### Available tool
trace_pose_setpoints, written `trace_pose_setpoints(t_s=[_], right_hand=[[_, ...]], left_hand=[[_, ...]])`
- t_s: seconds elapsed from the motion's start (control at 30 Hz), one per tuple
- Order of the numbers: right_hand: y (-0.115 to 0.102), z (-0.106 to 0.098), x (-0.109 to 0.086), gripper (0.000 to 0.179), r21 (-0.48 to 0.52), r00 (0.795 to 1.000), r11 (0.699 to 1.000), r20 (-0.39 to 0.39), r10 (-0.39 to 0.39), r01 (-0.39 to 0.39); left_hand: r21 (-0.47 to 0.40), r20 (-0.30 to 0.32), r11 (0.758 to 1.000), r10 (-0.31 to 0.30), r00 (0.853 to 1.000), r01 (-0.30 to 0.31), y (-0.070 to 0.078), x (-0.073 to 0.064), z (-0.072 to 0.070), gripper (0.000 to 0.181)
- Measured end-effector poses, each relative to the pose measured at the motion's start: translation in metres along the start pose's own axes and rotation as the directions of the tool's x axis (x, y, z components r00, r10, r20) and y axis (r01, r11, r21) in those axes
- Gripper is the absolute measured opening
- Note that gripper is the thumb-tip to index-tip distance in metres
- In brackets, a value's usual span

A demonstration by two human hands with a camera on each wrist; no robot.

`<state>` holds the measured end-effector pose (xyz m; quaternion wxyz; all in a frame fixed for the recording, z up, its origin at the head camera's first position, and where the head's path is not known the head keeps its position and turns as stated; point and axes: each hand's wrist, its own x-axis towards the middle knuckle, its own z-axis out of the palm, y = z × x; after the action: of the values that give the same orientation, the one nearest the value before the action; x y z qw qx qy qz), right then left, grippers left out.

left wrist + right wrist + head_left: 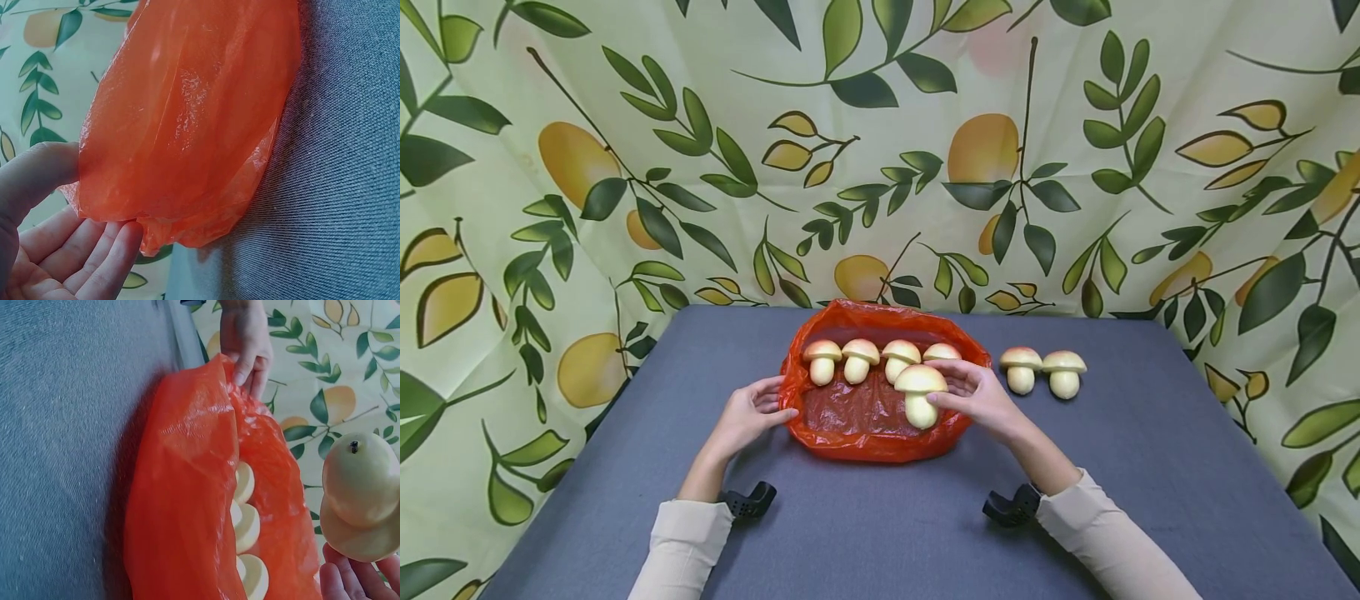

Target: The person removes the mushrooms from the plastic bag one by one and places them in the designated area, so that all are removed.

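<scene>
One mushroom (921, 398) is being pinched by the right hand (981, 396) while the left hand (747, 418) is pinching the red bag (880, 448), seemingly steadying its mouth.

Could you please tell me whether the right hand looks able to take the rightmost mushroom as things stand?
Probably not yet: the right hand holds another mushroom at the opening of the red bag. Once free, it likely could, as the rightmost mushroom is outside the bag, uncovered.
</scene>
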<state>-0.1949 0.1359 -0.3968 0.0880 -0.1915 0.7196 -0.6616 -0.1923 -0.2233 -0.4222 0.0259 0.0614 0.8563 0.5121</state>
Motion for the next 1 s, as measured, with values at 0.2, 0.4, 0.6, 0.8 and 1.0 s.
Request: trace_pose_setpoints(t_s=[0.2,0.4,0.6,0.8,1.0], right_hand=[[-0.002,-0.008,-0.005,0.054,-0.027,1.000,1.000,-0.017,0.005,-0.006],[-0.004,-0.015,-0.011,0.054,-0.056,0.999,0.998,-0.031,0.017,-0.019],[-0.005,-0.021,-0.017,0.054,-0.065,0.999,0.998,-0.038,0.015,-0.018],[-0.007,-0.028,-0.020,0.053,-0.069,0.999,0.998,-0.041,0.009,-0.011],[-0.008,-0.037,-0.023,0.052,-0.082,0.999,0.996,-0.042,-0.029,0.025]], left_hand=[[0.003,-0.004,1.000,0.007,1.000,-0.007,0.000,0.000,0.000,0.060],[0.000,0.000,1.000,0.014,1.000,-0.014,0.001,0.001,0.000,0.060],[-0.007,0.003,1.000,0.010,1.000,-0.010,0.000,0.001,0.001,0.060],[-0.007,0.004,1.000,0.003,1.000,-0.003,0.000,0.000,0.001,0.060],[0.005,0.004,1.000,-0.004,1.000,0.004,0.000,0.000,0.002,0.060]])
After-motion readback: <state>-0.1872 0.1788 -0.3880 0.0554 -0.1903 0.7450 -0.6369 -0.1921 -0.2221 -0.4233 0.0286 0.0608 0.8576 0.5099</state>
